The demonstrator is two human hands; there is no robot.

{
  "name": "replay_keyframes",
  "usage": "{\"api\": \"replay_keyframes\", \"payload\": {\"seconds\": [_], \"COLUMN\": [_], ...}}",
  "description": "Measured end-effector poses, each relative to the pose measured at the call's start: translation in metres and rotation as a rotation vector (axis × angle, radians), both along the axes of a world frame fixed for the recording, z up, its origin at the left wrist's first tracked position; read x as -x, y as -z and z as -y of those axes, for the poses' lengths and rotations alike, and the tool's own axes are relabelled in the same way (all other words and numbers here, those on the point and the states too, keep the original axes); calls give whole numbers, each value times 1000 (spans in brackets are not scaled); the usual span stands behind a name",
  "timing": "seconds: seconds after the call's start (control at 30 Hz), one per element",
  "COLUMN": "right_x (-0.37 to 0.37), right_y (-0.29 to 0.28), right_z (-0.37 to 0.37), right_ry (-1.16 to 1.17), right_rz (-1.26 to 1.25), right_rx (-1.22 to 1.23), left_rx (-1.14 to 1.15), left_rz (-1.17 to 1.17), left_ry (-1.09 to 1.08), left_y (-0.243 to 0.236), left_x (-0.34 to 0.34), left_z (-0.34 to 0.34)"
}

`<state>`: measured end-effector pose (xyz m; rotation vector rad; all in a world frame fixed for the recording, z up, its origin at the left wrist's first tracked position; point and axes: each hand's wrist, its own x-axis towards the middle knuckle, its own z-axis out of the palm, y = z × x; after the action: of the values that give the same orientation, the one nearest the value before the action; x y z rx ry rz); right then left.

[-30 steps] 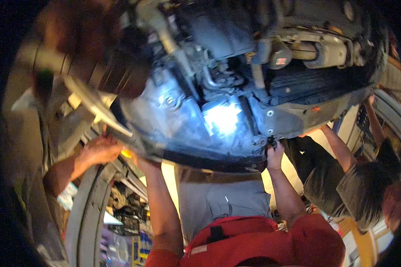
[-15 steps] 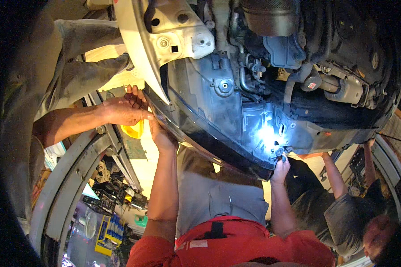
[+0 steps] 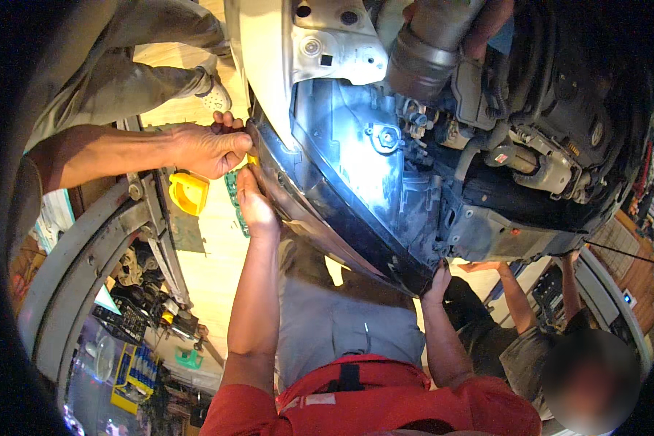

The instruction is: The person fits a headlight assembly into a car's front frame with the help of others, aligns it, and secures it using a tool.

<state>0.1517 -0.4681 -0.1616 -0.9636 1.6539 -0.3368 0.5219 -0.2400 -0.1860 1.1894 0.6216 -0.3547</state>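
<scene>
Overhead is a car's front end, with a long dark curved housing (image 3: 345, 232) beside a pale body panel (image 3: 258, 51); bright bluish light falls on the housing. My left hand (image 3: 256, 200) grips the housing's left edge, fingers curled up against it. At its lower right corner, my right hand (image 3: 436, 283) is closed around the part, fingertips partly hidden. Just above my left hand, another person's hand (image 3: 211, 152) comes from the left to that same edge.
A co-worker (image 3: 519, 349) on the right holds both arms up to the underbody (image 3: 512, 236). Grey lift arms (image 3: 80, 265) stand at the left. Below lie a yellow container (image 3: 189, 195) and racks of tools (image 3: 134, 374). Another person's legs (image 3: 145, 94) show upper left.
My view has turned, bringing the pale panel and housing into clearer sight. My left hand appears higher up along the edge, and the other person's hand has shifted rightward toward it.
</scene>
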Motion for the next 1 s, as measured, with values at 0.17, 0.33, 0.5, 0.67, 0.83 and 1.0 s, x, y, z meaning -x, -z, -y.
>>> {"api": "replay_keyframes", "payload": {"seconds": [0.17, 0.33, 0.5, 0.67, 0.83, 1.0], "right_x": [-20, -84, -237, -311, -311, -304], "right_y": [-62, -167, -178, -64, -53, -71], "right_z": [15, 46, 108, 108, 95, 87], "right_ry": [-788, -1036, -1497, -1775, -2053, -1967], "right_rz": [-498, -428, -114, 255, -12, -35], "right_rx": [69, 287, 529, 153, 19, 142], "left_rx": [-13, 121, 174, -28, -102, -158], "left_rz": [19, -69, -167, -155, -55, -19], "left_ry": [-4, 12, -80, -60, -26, -45], "left_y": [8, 22, 10, -7, 29, 2], "left_x": [20, 30, 23, 20, 32, 26], "left_z": [-8, -16, -6, 7, -10, 9]}}
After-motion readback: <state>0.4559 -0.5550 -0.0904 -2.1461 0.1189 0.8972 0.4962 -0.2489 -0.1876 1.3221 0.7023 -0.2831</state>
